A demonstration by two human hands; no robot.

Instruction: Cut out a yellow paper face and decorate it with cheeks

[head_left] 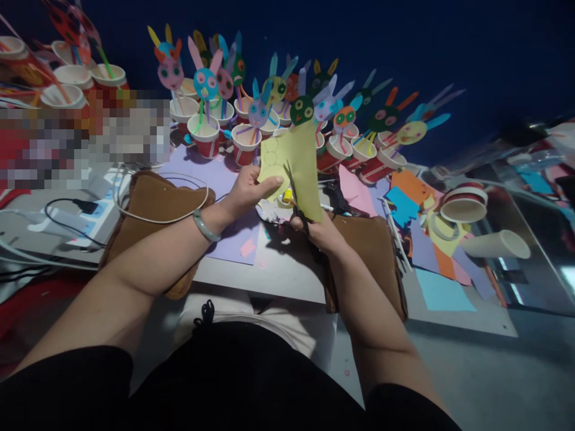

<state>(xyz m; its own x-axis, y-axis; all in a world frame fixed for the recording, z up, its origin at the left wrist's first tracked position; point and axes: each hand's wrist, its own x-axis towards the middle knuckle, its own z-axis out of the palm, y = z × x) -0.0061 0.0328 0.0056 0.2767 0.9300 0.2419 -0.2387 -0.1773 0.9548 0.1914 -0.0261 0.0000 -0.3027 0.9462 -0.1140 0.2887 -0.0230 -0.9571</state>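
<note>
In the middle of the frame, your left hand (245,190) pinched the yellow paper (303,157) by its lower left part, thumb on top. Just to the right, your right hand (324,233) had hold of the scissors (293,190) by the handles; the sheet hid some fingers, so I could not tell how wide they were spread. The blades pointed toward the top of the frame, right of the drawn circles (272,151). For a neat edge, small, slow snips seemed best, with the left hand turning the sheet. Thin paper could bend, so a light pull helped. The left thumb was near the blades and needed care.
</note>
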